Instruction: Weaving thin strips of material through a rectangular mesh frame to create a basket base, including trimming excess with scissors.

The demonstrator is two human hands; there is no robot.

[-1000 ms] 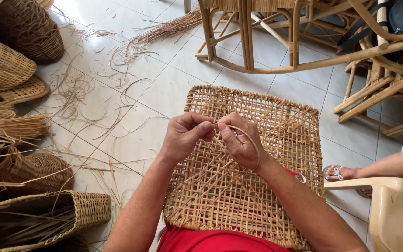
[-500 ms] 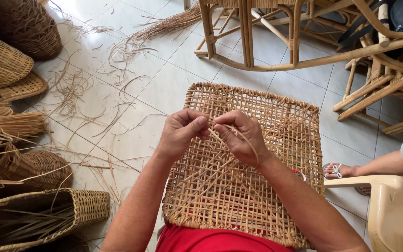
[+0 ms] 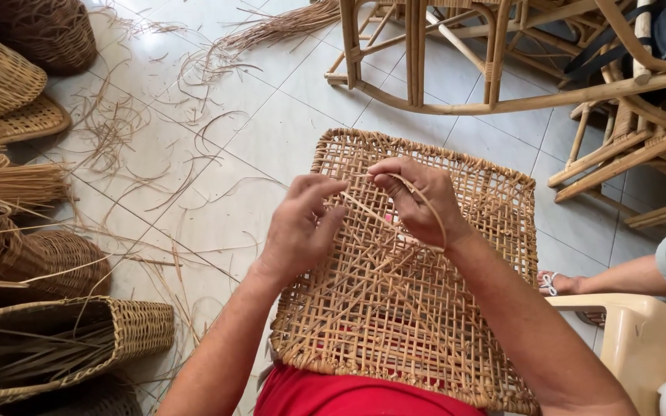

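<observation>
Pale tiled floor [image 3: 217, 146] lay strewn with loose cane offcuts; rattan chair frames [image 3: 495, 69] stood at the far edge, woven baskets [image 3: 9, 77] and bundled strips along the left. A cream plastic chair [image 3: 641, 339] sat at right, with another person's sandalled foot [image 3: 553, 283] just beside it.

Woven cane panel [image 3: 418, 308] rested across the person's lap, near edge against the red clothing [image 3: 333, 393], far edge tilted away, likely so the open lattice faced up within easy reach. Square-ish panel, honey-coloured, bound rim, open crossed weave, denser toward the near edge.

Both hands worked near the panel's upper middle. Left hand [image 3: 298, 227] lay on the weave, fingers loosely curled, thumb and forefinger drawn together toward the strand; whether it actually gripped, could not tell. Right hand [image 3: 418, 200] was closed in a pinch on a thin cane strand [image 3: 425, 202], which looped over its back and ran down into the lattice, apparently held taut for threading.
</observation>
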